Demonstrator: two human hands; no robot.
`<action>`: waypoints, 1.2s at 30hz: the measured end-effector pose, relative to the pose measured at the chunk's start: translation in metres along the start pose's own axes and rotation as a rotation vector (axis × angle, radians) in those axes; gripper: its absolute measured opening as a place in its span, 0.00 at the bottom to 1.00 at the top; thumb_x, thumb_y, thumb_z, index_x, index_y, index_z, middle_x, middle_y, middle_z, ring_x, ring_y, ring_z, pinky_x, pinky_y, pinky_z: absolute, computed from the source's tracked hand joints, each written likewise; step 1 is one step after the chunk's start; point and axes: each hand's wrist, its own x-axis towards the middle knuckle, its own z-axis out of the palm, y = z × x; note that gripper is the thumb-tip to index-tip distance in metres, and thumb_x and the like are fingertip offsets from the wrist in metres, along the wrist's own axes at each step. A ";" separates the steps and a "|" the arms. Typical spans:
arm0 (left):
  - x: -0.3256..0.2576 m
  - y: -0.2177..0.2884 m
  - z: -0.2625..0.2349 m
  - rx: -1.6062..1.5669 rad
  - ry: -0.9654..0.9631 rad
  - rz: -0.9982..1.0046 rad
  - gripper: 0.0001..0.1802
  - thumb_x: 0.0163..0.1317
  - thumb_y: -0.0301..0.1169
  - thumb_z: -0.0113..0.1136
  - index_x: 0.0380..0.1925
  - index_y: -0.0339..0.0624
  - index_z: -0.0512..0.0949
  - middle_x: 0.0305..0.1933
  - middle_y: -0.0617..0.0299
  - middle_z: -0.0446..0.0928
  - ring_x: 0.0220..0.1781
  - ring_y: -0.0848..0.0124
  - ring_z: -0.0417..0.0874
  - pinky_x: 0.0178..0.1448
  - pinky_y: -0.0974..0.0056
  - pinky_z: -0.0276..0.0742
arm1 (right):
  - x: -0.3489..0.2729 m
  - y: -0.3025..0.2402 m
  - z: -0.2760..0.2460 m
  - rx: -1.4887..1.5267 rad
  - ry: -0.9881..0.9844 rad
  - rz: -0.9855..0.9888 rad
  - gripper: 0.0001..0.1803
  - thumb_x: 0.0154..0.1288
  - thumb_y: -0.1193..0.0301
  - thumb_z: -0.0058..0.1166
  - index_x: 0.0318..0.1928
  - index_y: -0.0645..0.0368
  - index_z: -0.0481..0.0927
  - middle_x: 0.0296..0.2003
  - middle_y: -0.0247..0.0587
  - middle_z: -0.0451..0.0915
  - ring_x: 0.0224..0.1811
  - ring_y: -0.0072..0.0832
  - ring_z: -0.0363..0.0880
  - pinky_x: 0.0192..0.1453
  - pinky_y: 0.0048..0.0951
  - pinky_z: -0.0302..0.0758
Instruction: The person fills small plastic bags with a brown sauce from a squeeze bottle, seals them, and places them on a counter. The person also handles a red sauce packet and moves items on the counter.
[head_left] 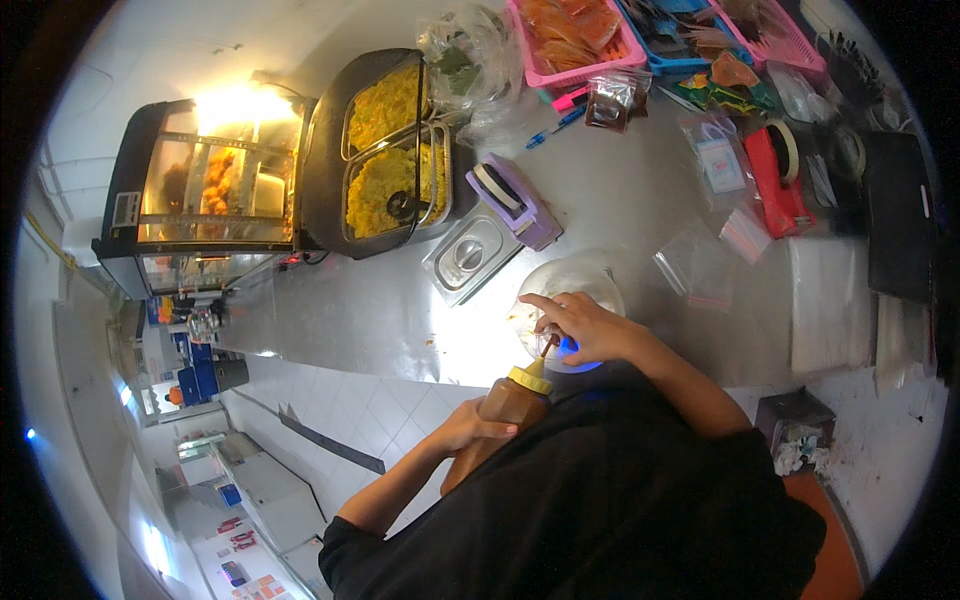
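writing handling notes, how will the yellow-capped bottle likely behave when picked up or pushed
The yellow-capped bottle probably feels fairly heavy, since it looks filled with something brown. Its plastic-looking sides would likely give if the left hand squeezed. Tall with a narrow nozzle, it might tip if pushed while standing.

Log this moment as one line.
left hand: holds yellow-capped brown bottle | right hand: near its nozzle, over pale round object | nearby: purple tape dispenser, metal lid
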 end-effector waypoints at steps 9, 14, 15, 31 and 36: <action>0.006 -0.020 -0.004 0.009 0.214 0.450 0.42 0.30 0.36 0.69 0.48 0.34 0.61 0.45 0.53 0.68 0.47 0.65 0.70 0.53 0.64 0.62 | 0.001 -0.013 -0.007 0.007 -0.019 0.018 0.49 0.30 0.76 0.60 0.58 0.52 0.48 0.40 0.39 0.73 0.46 0.36 0.65 0.53 0.33 0.56; 0.026 -0.026 -0.018 -0.116 0.799 0.797 0.41 0.27 0.30 0.72 0.45 0.36 0.61 0.45 0.56 0.67 0.46 0.67 0.70 0.51 0.64 0.66 | 0.015 -0.029 -0.005 -0.054 -0.130 0.006 0.50 0.32 0.74 0.61 0.58 0.53 0.46 0.40 0.38 0.72 0.46 0.37 0.65 0.54 0.34 0.55; 0.036 -0.028 -0.022 -0.126 0.875 0.825 0.41 0.27 0.29 0.72 0.45 0.36 0.60 0.45 0.57 0.67 0.46 0.67 0.70 0.50 0.64 0.67 | 0.019 -0.026 0.001 -0.072 -0.169 -0.003 0.50 0.32 0.74 0.61 0.58 0.53 0.46 0.41 0.38 0.72 0.47 0.38 0.64 0.54 0.35 0.55; 0.117 -0.086 0.049 -0.806 0.795 0.850 0.30 0.46 0.18 0.55 0.47 0.43 0.51 0.50 0.54 0.57 0.49 0.66 0.63 0.51 0.62 0.63 | 0.008 0.007 -0.018 -0.429 0.472 -0.082 0.32 0.39 0.65 0.59 0.49 0.53 0.65 0.44 0.42 0.68 0.49 0.39 0.61 0.52 0.37 0.59; 0.105 -0.033 0.066 -0.580 0.478 0.846 0.37 0.46 0.20 0.57 0.54 0.44 0.49 0.50 0.54 0.59 0.47 0.65 0.67 0.47 0.63 0.68 | -0.009 0.035 -0.019 -0.322 0.537 0.373 0.24 0.44 0.70 0.55 0.46 0.58 0.68 0.36 0.45 0.73 0.39 0.39 0.70 0.44 0.32 0.66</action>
